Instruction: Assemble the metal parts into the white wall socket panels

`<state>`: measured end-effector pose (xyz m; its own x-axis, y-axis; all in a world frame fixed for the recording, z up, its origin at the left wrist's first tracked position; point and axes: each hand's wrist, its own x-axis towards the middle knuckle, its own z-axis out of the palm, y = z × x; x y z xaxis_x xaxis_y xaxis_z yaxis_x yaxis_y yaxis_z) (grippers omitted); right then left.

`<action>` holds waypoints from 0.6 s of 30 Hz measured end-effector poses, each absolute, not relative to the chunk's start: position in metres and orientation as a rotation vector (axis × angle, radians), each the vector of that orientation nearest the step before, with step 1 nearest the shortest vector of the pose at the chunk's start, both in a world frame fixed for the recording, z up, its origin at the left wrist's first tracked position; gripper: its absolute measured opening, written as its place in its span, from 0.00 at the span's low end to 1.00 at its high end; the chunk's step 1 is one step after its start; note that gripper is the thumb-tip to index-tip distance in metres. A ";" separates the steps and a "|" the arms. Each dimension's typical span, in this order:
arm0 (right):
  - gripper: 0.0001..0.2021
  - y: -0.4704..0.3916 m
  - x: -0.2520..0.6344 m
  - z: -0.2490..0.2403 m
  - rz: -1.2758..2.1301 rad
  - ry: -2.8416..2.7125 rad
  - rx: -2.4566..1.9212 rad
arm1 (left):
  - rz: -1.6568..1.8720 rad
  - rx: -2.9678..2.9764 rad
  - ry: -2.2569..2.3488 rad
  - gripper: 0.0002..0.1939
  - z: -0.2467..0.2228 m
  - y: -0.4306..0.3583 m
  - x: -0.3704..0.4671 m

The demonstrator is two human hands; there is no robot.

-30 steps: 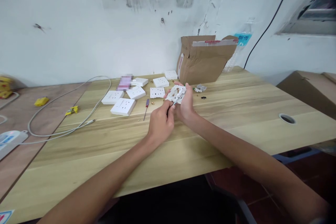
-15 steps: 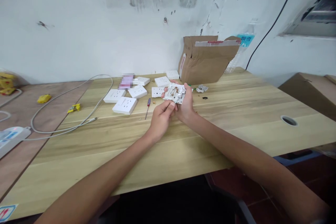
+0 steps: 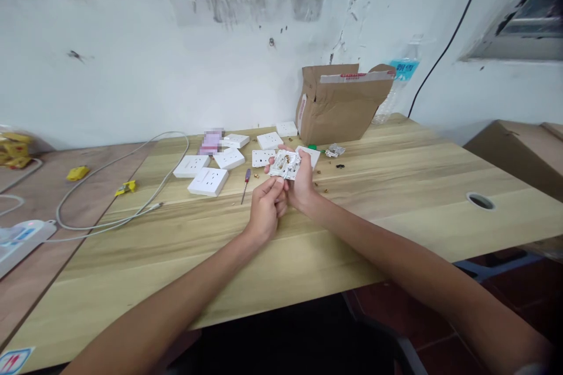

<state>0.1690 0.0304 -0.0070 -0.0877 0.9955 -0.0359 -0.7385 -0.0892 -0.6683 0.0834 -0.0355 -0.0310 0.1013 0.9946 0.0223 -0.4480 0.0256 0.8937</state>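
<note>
My right hand [image 3: 302, 183] is wrapped round an open white socket housing [image 3: 285, 164], with brass-coloured parts showing inside it. At the housing's near edge, my left hand [image 3: 265, 202] is closed in a pinch on something thin that I cannot make out. A screwdriver with a purple handle [image 3: 247, 175] lies on the table to the left of the hands. Several white socket units [image 3: 208, 181] lie further left and behind. Just behind the held housing are a white perforated plate [image 3: 263, 158] and a white cover [image 3: 311, 154].
A cardboard box [image 3: 345, 106] stands at the back by the wall, with a plastic bottle [image 3: 402, 73] behind it. Small brass and black bits [image 3: 340, 166] lie right of the hands. A grey cable [image 3: 105, 233] loops at left near a power strip [image 3: 26, 241].
The view has tilted slightly upward. My left hand and the thin thing have shifted toward the housing's near left edge, and more of the white cover behind my right hand shows.
</note>
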 end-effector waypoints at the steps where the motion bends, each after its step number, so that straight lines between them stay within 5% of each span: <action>1: 0.26 0.032 0.169 -0.008 1.582 -0.577 -0.604 | 1.311 0.895 0.797 0.25 -0.031 -0.034 0.083; 13: 0.24 0.060 0.202 -0.005 1.406 -0.563 -0.666 | 1.109 1.066 0.831 0.23 -0.023 -0.013 0.044; 18: 0.32 0.069 0.215 -0.005 1.382 -0.742 -0.678 | 1.247 1.351 1.007 0.23 -0.012 -0.018 0.045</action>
<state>0.2152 0.0694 -0.0045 0.0419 0.9970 0.0653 -0.6051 0.0773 -0.7924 0.0452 -0.0176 -0.0116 0.1227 0.9795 0.1600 -0.0499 -0.1549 0.9867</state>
